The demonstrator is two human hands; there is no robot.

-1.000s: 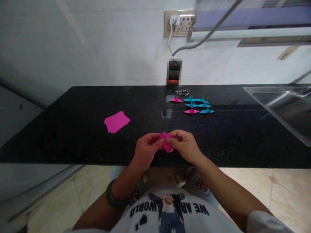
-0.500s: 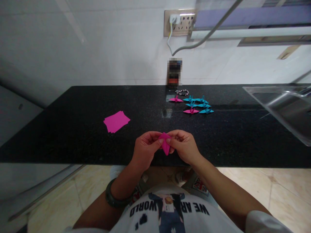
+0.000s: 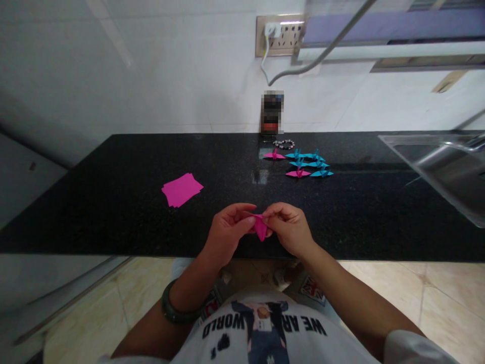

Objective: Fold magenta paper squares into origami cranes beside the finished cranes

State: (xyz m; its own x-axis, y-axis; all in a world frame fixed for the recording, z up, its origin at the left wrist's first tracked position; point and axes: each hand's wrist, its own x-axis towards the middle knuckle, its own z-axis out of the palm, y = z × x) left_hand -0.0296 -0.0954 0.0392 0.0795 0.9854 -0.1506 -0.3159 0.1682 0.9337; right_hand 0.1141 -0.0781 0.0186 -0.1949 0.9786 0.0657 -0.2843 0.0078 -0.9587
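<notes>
Between my two hands is a small piece of folded pink origami paper (image 3: 260, 228), held just above the counter near its front edge. My left hand (image 3: 230, 228) pinches its left side between thumb and fingers, with the index finger lifted a little above the paper. On the right side, my right hand (image 3: 287, 226) grips the upper edge with thumb and fingertips. The paper's lower tip points down toward me; parts of it are hidden behind my fingers.
A stack of pink paper sheets (image 3: 182, 190) lies to the left on the black counter (image 3: 125, 212). Toward the back right sit several blue paper cranes (image 3: 299, 163) and pink paper cranes (image 3: 298, 173). Behind them are a beaded bracelet (image 3: 284, 144) and a blurred-out box (image 3: 272, 114). A sink (image 3: 447, 172) is at far right.
The top point of the pink paper, upright before, is now folded down, leaving a flatter upper edge. My left index finger has lifted slightly. Both hands stay in about the same place.
</notes>
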